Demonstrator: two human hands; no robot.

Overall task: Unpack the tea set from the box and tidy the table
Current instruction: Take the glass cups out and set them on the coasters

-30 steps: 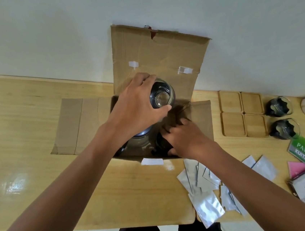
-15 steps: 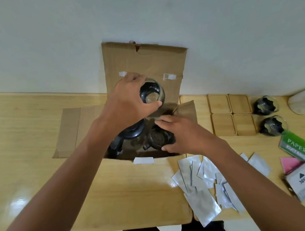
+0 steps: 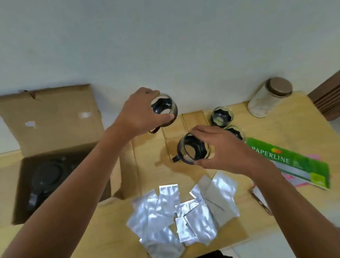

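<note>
My left hand point(image 3: 140, 113) grips a glass cup with a dark holder point(image 3: 166, 109), held above the wooden coasters point(image 3: 193, 119). My right hand point(image 3: 223, 148) grips a second glass cup point(image 3: 192, 149) by its rim, low over the coasters. Two more glass cups point(image 3: 221, 116) stand behind my right hand, the nearer one partly hidden. The open cardboard box point(image 3: 44, 121) sits at the left. A glass teapot with a dark lid point(image 3: 46, 178) lies inside it.
Several silver foil sachets point(image 3: 181, 209) lie scattered on the wooden table point(image 3: 311, 202) in front of me. A green Paperline pack point(image 3: 290, 160) lies at the right over pink paper. A lidded jar point(image 3: 270, 97) stands at the back right by the wall.
Both hands have come out of the box and moved right, each carrying a glass cup. My view has swung right, so the box now sits at the left.
</note>
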